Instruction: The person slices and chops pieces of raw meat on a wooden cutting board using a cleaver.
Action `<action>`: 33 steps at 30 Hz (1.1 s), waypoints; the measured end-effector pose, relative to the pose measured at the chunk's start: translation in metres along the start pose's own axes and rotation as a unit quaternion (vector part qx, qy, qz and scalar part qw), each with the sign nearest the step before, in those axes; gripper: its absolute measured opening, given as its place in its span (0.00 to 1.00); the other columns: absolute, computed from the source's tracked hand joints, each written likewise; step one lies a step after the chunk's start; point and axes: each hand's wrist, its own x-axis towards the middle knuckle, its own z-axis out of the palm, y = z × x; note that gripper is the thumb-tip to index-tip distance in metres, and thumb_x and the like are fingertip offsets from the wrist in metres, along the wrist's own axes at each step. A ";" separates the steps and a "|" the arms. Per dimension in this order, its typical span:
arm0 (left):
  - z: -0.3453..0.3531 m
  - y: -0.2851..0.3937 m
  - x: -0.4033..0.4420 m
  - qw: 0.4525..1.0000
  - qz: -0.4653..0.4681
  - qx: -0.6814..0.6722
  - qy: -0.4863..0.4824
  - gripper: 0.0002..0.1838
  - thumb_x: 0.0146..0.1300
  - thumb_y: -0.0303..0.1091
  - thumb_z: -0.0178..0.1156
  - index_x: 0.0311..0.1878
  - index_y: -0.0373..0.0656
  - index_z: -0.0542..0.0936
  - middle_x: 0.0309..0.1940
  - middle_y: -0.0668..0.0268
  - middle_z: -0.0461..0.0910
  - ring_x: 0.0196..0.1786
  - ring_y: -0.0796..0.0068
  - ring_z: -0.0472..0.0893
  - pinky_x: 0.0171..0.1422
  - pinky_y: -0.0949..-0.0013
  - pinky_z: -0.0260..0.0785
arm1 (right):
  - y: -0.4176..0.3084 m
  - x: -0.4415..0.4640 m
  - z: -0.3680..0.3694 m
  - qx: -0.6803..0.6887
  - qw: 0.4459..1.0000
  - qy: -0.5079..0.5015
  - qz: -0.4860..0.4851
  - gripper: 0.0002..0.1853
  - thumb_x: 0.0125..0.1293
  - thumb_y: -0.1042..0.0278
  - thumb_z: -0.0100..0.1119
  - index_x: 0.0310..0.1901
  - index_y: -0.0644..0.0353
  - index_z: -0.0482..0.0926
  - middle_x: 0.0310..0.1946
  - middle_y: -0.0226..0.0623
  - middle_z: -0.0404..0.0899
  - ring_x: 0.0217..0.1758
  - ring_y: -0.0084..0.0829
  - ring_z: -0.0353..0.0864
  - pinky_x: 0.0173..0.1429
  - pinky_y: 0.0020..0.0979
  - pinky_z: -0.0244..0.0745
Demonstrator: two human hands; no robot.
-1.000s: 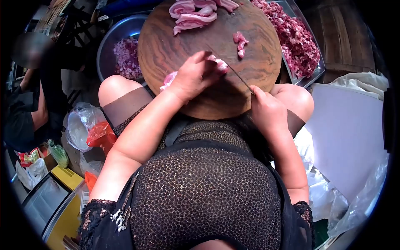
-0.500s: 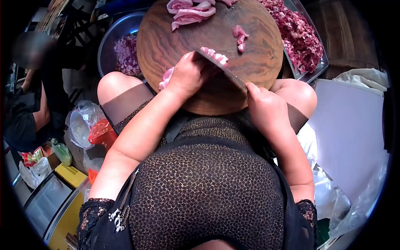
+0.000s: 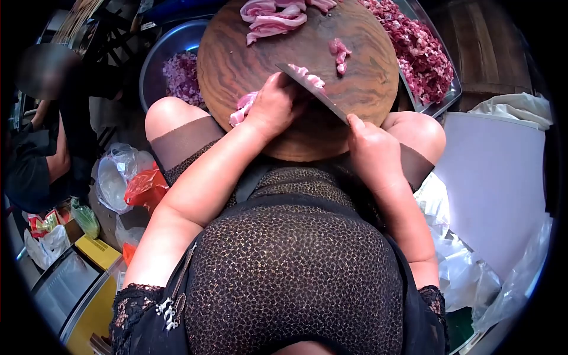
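Brown wood block [image 3: 236, 59]: round and broad, set just ahead of both hands, and here both are being worked over it.

Left hand [image 3: 273, 105]: fingers curled and closed down over the meat strip [image 3: 242, 109]; the strip's near end is left poking out beside the wrist, the fingertips themselves hidden.

Right hand [image 3: 376, 152]: wrapped tight around the handle end of the knife [image 3: 319, 97], with the blade slanted away, close against the left fingers.

Pale pink pieces [image 3: 310, 78]: seen just past the blade, on the side away from the left hand; judged freshly cut, so the strip is being shortened from that end. Whether the blade is fully through cannot be told.

Small scrap [image 3: 340, 56]: left alone, ahead of the right hand.

Long slices [image 3: 278, 19]: piled ahead of the left hand, touched by neither.

Metal tray [image 3: 449, 97]: heaped with chopped meat [image 3: 423, 59], beyond the right hand.

Steel basin [image 3: 152, 70]: more chopped bits [image 3: 181, 74] held there, beyond the left.
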 end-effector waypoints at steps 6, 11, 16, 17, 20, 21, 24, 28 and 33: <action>0.003 -0.001 -0.003 0.996 -0.081 -0.035 -0.007 0.26 0.55 0.30 0.67 0.60 0.50 0.80 0.57 0.62 0.79 0.60 0.53 0.76 0.69 0.56 0.68 | 0.026 0.021 -0.019 0.047 0.988 -0.144 -0.013 0.04 0.65 0.74 0.53 0.40 0.61 0.75 0.27 0.44 0.80 0.31 0.47 0.83 0.35 0.44 0.78; 0.006 -0.008 -0.003 0.998 -0.056 0.004 -0.029 0.26 0.55 0.31 0.68 0.60 0.51 0.81 0.58 0.59 0.78 0.62 0.53 0.74 0.71 0.54 0.65 | 0.021 0.045 -0.015 0.037 0.981 -0.189 -0.022 0.03 0.63 0.75 0.51 0.35 0.62 0.75 0.29 0.49 0.83 0.34 0.47 0.87 0.37 0.46 0.82; 0.000 0.000 0.003 0.999 -0.048 0.023 0.010 0.27 0.53 0.33 0.70 0.58 0.45 0.80 0.59 0.54 0.76 0.64 0.49 0.73 0.73 0.54 0.64 | -0.014 0.103 0.017 0.045 0.990 -0.120 -0.064 0.05 0.64 0.73 0.51 0.36 0.62 0.78 0.29 0.47 0.85 0.33 0.44 0.88 0.36 0.42 0.83; -0.002 0.002 0.001 0.998 -0.050 0.023 0.010 0.27 0.53 0.33 0.70 0.59 0.43 0.79 0.61 0.54 0.75 0.66 0.49 0.72 0.74 0.54 0.63 | -0.014 0.108 0.016 0.048 0.989 -0.125 -0.064 0.06 0.65 0.72 0.51 0.36 0.62 0.78 0.29 0.46 0.85 0.33 0.44 0.88 0.36 0.42 0.83; -0.004 0.007 -0.006 0.997 -0.061 0.033 -0.013 0.28 0.53 0.36 0.71 0.59 0.41 0.79 0.59 0.55 0.76 0.63 0.50 0.74 0.72 0.55 0.65 | 0.000 0.092 0.012 0.045 0.988 -0.141 -0.052 0.07 0.65 0.71 0.52 0.37 0.62 0.79 0.29 0.48 0.84 0.35 0.48 0.87 0.38 0.45 0.82; -0.007 0.007 -0.005 0.998 -0.055 0.035 -0.010 0.28 0.53 0.36 0.71 0.59 0.41 0.79 0.59 0.55 0.76 0.63 0.50 0.74 0.72 0.55 0.65 | 0.013 0.080 0.009 0.048 0.989 -0.133 -0.042 0.07 0.66 0.71 0.52 0.37 0.62 0.79 0.28 0.48 0.84 0.35 0.49 0.86 0.38 0.47 0.81; -0.012 0.006 -0.009 0.994 -0.102 0.022 -0.022 0.24 0.52 0.39 0.72 0.53 0.42 0.81 0.56 0.59 0.78 0.57 0.53 0.78 0.64 0.55 0.71 | 0.042 0.045 -0.005 0.074 0.986 -0.140 0.046 0.07 0.68 0.68 0.53 0.38 0.61 0.78 0.27 0.51 0.83 0.33 0.53 0.84 0.38 0.50 0.79; -0.017 0.008 -0.011 0.995 -0.085 0.054 0.022 0.18 0.57 0.38 0.70 0.50 0.43 0.84 0.51 0.57 0.79 0.53 0.54 0.79 0.59 0.57 0.73 | 0.033 0.012 -0.014 0.081 0.988 -0.072 0.105 0.07 0.69 0.64 0.58 0.38 0.59 0.78 0.25 0.50 0.81 0.31 0.54 0.82 0.37 0.51 0.76; -0.004 -0.003 -0.017 0.997 -0.068 0.025 -0.026 0.19 0.55 0.33 0.70 0.51 0.45 0.84 0.49 0.58 0.80 0.51 0.54 0.80 0.59 0.56 0.73 | 0.012 -0.003 -0.009 0.042 0.996 -0.084 0.003 0.05 0.69 0.69 0.55 0.37 0.60 0.75 0.26 0.45 0.81 0.30 0.46 0.84 0.32 0.43 0.78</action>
